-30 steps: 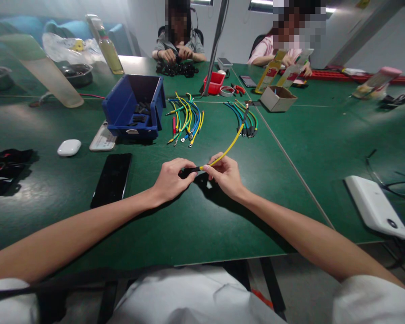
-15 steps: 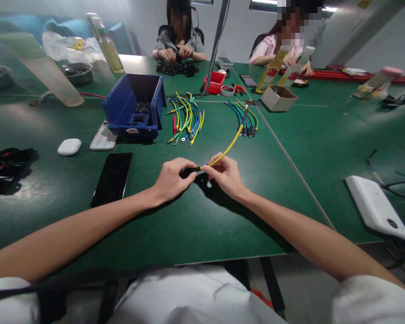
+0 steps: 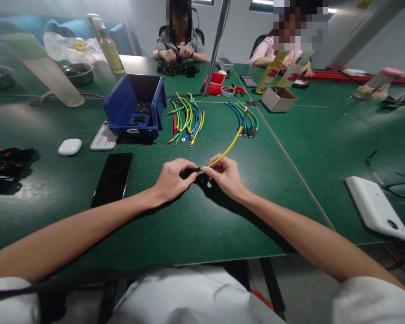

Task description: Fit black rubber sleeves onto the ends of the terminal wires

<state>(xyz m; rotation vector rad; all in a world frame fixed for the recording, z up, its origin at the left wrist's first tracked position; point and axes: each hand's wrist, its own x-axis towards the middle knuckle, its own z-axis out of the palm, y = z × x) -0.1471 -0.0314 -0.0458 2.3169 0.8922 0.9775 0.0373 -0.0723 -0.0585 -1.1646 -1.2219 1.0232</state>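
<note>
Nearer than the bin (image 3: 121, 105), over the tabletop (image 3: 189, 225), the left hand (image 3: 170, 180) fingers pinch a sleeve (image 3: 191, 170); the right hand (image 3: 226, 175) fingers pinch the wire (image 3: 227, 148) (it slants off right of the bin).

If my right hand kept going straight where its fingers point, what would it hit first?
Probably the left hand: the right hand points leftward at it, both pinching the yellow wire, fingers nearly touching. Depth is hard to judge.

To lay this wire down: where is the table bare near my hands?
Bare: between the phone and the left hand; from both hands to the table edge; between the right hand and the white box. Crowded: ahead, around the bin and the wire bundles.
</note>
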